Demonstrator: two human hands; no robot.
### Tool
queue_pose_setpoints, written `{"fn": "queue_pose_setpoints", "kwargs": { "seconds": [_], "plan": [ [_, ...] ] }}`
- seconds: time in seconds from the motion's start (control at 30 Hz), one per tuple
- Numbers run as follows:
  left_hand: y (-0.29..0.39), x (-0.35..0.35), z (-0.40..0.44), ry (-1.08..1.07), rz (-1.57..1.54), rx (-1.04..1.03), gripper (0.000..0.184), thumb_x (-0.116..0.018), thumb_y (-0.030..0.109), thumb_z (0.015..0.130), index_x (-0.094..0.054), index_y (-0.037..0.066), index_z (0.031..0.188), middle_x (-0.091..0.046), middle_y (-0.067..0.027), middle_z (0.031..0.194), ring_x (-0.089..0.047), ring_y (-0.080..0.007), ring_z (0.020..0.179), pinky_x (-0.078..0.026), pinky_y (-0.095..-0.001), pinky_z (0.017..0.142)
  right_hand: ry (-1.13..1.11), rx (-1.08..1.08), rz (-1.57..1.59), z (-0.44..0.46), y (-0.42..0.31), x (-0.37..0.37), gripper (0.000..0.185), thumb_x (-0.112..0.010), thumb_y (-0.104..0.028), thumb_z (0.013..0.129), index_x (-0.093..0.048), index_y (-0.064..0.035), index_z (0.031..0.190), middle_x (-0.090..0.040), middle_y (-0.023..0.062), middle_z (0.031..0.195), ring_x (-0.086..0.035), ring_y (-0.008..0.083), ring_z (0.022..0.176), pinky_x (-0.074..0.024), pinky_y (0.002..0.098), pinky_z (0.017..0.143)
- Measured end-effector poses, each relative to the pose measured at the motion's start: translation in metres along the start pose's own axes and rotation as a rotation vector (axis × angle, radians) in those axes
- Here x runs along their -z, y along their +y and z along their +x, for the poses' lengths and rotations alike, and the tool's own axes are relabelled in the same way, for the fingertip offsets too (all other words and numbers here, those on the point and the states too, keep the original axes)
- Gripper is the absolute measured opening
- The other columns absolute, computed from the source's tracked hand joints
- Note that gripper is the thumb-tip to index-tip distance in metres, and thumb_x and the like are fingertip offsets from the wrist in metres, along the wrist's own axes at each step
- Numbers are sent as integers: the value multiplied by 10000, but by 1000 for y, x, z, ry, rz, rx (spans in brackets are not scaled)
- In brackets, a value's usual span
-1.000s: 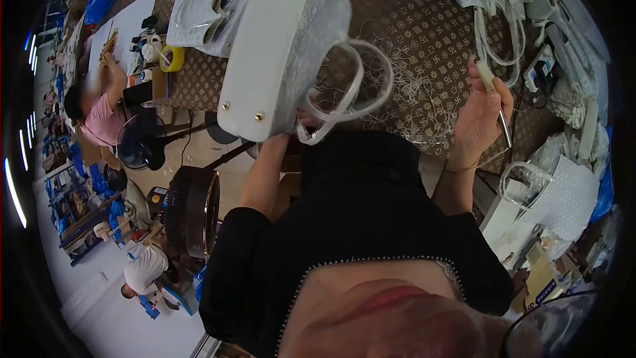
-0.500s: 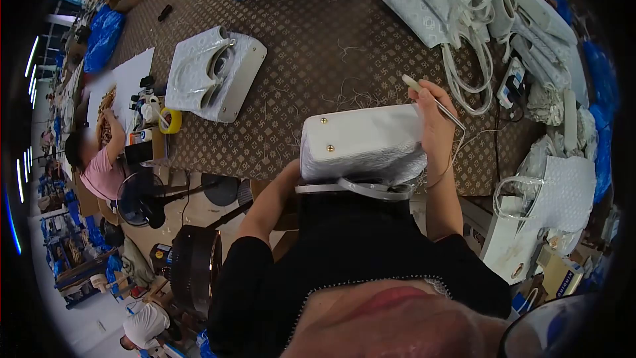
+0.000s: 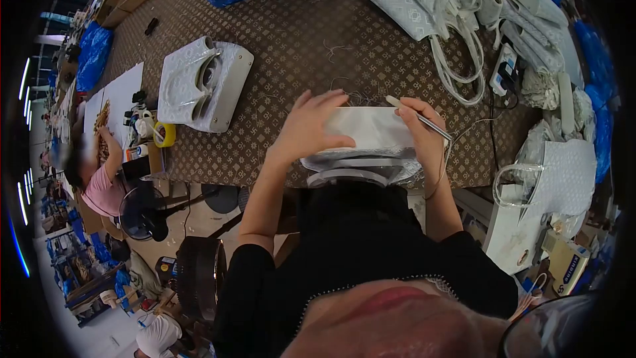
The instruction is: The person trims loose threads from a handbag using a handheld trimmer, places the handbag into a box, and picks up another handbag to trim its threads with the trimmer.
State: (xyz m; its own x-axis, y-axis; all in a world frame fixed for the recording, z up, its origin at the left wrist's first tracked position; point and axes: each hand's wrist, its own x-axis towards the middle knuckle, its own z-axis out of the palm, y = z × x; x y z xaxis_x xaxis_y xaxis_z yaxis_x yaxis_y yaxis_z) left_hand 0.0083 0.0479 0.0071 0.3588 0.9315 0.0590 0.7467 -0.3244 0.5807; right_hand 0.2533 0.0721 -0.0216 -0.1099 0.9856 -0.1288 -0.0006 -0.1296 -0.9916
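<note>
A white handbag (image 3: pixel 374 126) wrapped in clear film lies in front of my body at the table's near edge, its pale flat base turned up and its handles toward me. Across the bag's left end lies my left hand (image 3: pixel 310 126), fingers stretched out and thumb apart. My right hand (image 3: pixel 424 132) is at the bag's right end, closed around a pen-like tool (image 3: pixel 432 126) with a pale end, a metal shaft and a thin cord. Loose threads (image 3: pixel 361 98) lie just beyond the bag.
Another film-wrapped white bag (image 3: pixel 199 86) lies on the patterned table (image 3: pixel 285 46) at left. White bag pieces and straps (image 3: pixel 457 46) are piled at back right. Yellow tape (image 3: pixel 163 134) sits at the left edge. A person in pink (image 3: pixel 106 179) works farther left.
My left hand has come up from beside the bag onto its left end. The bag has tilted, hiding the gold studs. My right hand has shifted slightly down and left with the tool.
</note>
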Motion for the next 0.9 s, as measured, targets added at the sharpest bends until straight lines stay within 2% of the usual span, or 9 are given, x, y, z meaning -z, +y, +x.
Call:
{"fn": "queue_pose_setpoints", "kwargs": {
  "seconds": [0.03, 0.13, 0.23, 0.33, 0.47, 0.67, 0.77, 0.83, 0.9],
  "plan": [
    [-1, -10, 6, -86, -45, -19, 862, -717, 551, 598, -505, 0, 1225, -495, -159, 1276, -444, -317, 1194, -228, -442, 1082, 3, -6, -1, 0, 1, 1, 272, -635, -145, 857, -599, 20, 1070, -655, 79, 920, -599, 112, 884, -455, 225, 803],
    [24, 9, 14, -303, 44, 27, 852, -702, 569, 609, -510, -1, 1214, -522, -157, 1224, -469, -321, 1158, -271, -449, 1048, 53, -28, -12, -6, -5, 5, 260, -667, -156, 832, -633, 6, 1034, -637, 28, 875, -554, 77, 801, -434, 195, 721],
    [30, 3, 3, -241, 131, -96, 856, -750, 491, 582, -495, -5, 1230, -511, -156, 1213, -479, -334, 1126, -328, -438, 995, 50, -8, 56, -7, -30, 13, 265, -663, -172, 836, -636, 11, 1026, -643, 28, 857, -565, 76, 794, -441, 194, 710],
    [30, 13, -6, -330, 14, 5, 804, -761, 405, 594, -488, 13, 1242, -495, -148, 1242, -464, -334, 1150, -321, -436, 1017, -5, 57, -20, 6, -24, 16, 249, -663, -188, 839, -649, -17, 1020, -645, 12, 851, -565, 69, 786, -442, 193, 700],
    [32, 9, -25, -334, 107, -13, 905, -776, 449, 558, -444, 59, 1304, -458, -139, 1301, -434, -319, 1195, -332, -411, 1015, -169, 39, -131, -4, -16, 5, 230, -668, -213, 839, -662, -65, 1015, -640, -9, 836, -558, 65, 755, -446, 199, 678],
    [54, -15, -26, -159, 56, -92, 624, -776, 321, 628, -546, 118, 1171, -458, -73, 1304, -433, -285, 1203, -270, -476, 1062, -170, -47, -116, -7, -26, 2, 284, -651, -198, 852, -629, -44, 1090, -667, 56, 916, -612, 106, 838, -481, 212, 720],
    [63, -30, -20, -92, 18, -163, 425, -759, 238, 673, -594, 132, 1049, -515, -37, 1192, -474, -255, 1151, -277, -471, 1054, -149, -75, -247, -9, -29, 2, 277, -645, -184, 856, -626, -26, 1082, -668, 73, 921, -623, 124, 857, -490, 223, 741],
    [63, -34, -15, -89, -60, -166, 243, -742, 222, 696, -643, 126, 897, -543, 0, 1001, -495, -206, 1083, -284, -515, 1028, -143, -50, -166, -13, -28, 4, 276, -646, -182, 855, -626, -23, 1080, -668, 77, 921, -625, 129, 862, -492, 227, 746],
    [62, -36, -12, -86, -101, -152, 185, -734, 213, 704, -645, 123, 840, -546, 10, 966, -503, -195, 1052, -285, -512, 1022, -140, -21, -86, -15, -27, 7, 276, -646, -179, 854, -625, -20, 1078, -669, 82, 920, -627, 134, 868, -494, 231, 751]
  ]
}}
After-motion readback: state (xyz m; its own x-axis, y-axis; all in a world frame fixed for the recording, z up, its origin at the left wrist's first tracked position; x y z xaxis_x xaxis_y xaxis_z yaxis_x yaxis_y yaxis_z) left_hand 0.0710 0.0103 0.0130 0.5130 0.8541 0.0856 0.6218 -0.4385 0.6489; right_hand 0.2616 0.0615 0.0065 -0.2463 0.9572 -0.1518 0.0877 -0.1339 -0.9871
